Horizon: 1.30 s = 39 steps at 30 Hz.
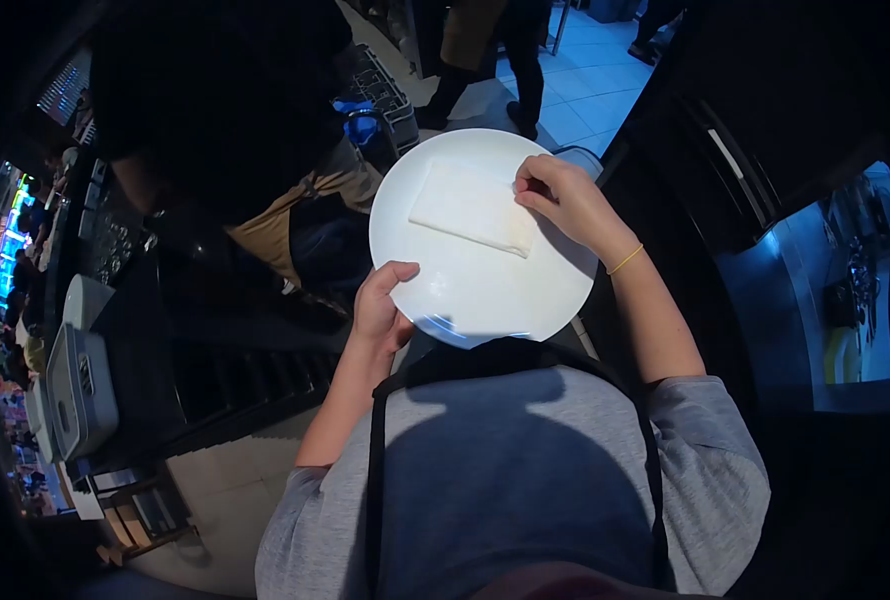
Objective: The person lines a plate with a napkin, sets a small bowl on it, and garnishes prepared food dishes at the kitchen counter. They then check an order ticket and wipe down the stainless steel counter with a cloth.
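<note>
A round white plate [455, 285] is held up in front of my chest. My left hand [377, 312] grips its lower left rim, thumb on top and fingers underneath. On the plate lies a folded white cloth [465, 208], flat and roughly rectangular; whether it is fabric or paper is hard to tell. My right hand [565, 200] is over the plate's right side, its thumb and fingers pinched together at the cloth's right edge. A thin yellow band circles the right wrist.
At the left, a person in dark clothes and a tan apron [270, 235] stands close by a dark counter with a grey container [83, 390]. Another person's legs [525, 70] are beyond the plate on the tiled floor [575, 95]. Dark cabinets [730, 165] line the right.
</note>
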{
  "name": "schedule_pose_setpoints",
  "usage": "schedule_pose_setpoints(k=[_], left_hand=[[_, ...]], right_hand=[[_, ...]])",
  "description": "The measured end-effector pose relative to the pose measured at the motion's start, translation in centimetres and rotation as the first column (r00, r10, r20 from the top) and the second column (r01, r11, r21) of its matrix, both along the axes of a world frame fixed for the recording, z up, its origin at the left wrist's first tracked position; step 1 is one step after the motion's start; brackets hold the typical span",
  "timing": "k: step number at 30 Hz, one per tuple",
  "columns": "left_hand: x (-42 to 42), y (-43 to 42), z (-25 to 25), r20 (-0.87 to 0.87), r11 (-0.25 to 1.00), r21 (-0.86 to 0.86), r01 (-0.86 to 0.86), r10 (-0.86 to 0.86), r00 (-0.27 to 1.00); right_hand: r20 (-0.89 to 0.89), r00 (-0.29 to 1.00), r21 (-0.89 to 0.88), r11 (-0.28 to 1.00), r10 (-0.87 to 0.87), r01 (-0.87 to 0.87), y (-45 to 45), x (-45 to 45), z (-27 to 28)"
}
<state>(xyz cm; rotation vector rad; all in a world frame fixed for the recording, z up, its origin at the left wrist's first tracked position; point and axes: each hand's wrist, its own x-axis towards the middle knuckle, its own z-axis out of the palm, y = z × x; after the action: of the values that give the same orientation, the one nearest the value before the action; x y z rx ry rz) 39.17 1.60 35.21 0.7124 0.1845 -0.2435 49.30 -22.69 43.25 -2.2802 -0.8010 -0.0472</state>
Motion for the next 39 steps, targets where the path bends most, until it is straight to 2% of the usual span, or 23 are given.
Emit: schedule_pose_setpoints(k=[1,3,6,7,9,11,13,15,18,19,21,22,25,27,30,33,39], left_hand=[[1.8,0.4,-0.3,-0.015,0.999,0.042,0.02,-0.02,1.0],[4.7,0.5,0.4,-0.011,1.0,-0.003,0.014,-0.014,1.0],[9.3,1.2,0.7,-0.009,0.997,-0.071,0.014,-0.015,1.0],[10.8,1.4,0.8,-0.02,0.994,-0.101,0.027,-0.029,0.999],[14.0,1.5,1.1,-0.004,0.994,-0.099,0.053,-0.054,0.999],[17.6,1.2,1.1,0.007,0.991,-0.1,0.089,-0.089,0.996],[20.5,0.7,0.7,-0.035,0.989,-0.102,0.103,-0.107,0.994],[23.1,0.1,0.7,-0.062,0.994,-0.053,0.095,-0.099,0.993],[27.1,-1.2,0.9,-0.028,0.98,0.191,0.059,-0.055,0.998],[28.7,-1.6,0.6,-0.03,0.979,0.193,0.07,-0.066,0.997],[31.9,-2.5,-0.5,0.044,0.992,0.062,0.111,-0.114,0.993],[33.5,-3.3,-0.8,0.083,0.992,-0.004,0.128,-0.128,0.988],[38.8,-5.9,-0.4,-0.014,0.984,-0.039,0.172,-0.173,0.985],[42.1,-7.8,-0.4,-0.026,0.982,-0.05,0.181,-0.183,0.983],[46.4,-10.2,0.2,0.004,0.977,-0.119,0.179,-0.179,0.984],[50.3,-12.0,0.6,-0.02,0.988,-0.1,0.12,-0.122,0.992],[59.2,-13.6,1.0,0.071,0.984,-0.078,0.158,-0.153,0.986]], right_hand=[[-0.002,0.999,0.02,0.999,-0.038,0.038,0.2,1.2,0.3],[0.046,0.996,0.018,0.997,-0.081,0.081,0.8,3.3,1.2],[0.298,0.941,0.011,0.986,-0.163,0.167,1.6,6.5,2.2],[0.302,0.938,0.014,0.985,-0.168,0.171,2.0,7.2,2.6],[0.433,0.895,0.023,0.993,-0.112,0.113,2.2,8.1,3.5],[0.458,0.887,-0.036,0.996,-0.051,0.076,2.5,8.7,3.6],[0.453,0.891,-0.087,0.996,0.032,0.008,2.4,9.8,2.4],[0.352,0.935,-0.098,0.995,0.035,-0.001,2.2,11.0,1.5],[0.298,0.954,-0.045,0.999,-0.014,0.028,1.3,14.3,-0.1],[0.297,0.955,-0.043,0.998,-0.025,0.039,0.7,15.8,-0.3],[0.187,0.982,-0.06,0.998,0.009,0.003,-0.9,18.9,-0.9],[0.186,0.982,-0.058,0.998,0.008,0.003,-1.8,20.7,-1.1],[0.207,0.978,-0.075,0.997,0.03,-0.015,-4.3,26.2,-1.3],[0.065,0.998,-0.037,0.999,0.01,-0.007,-6.2,29.7,-1.1],[0.154,0.988,-0.071,0.997,0.018,-0.007,-8.0,35.1,-0.9],[0.218,0.975,-0.056,0.998,0.034,-0.022,-9.2,40.2,-0.8],[0.16,0.983,-0.116,0.987,-0.09,0.11,-9.9,48.9,-1.9]])
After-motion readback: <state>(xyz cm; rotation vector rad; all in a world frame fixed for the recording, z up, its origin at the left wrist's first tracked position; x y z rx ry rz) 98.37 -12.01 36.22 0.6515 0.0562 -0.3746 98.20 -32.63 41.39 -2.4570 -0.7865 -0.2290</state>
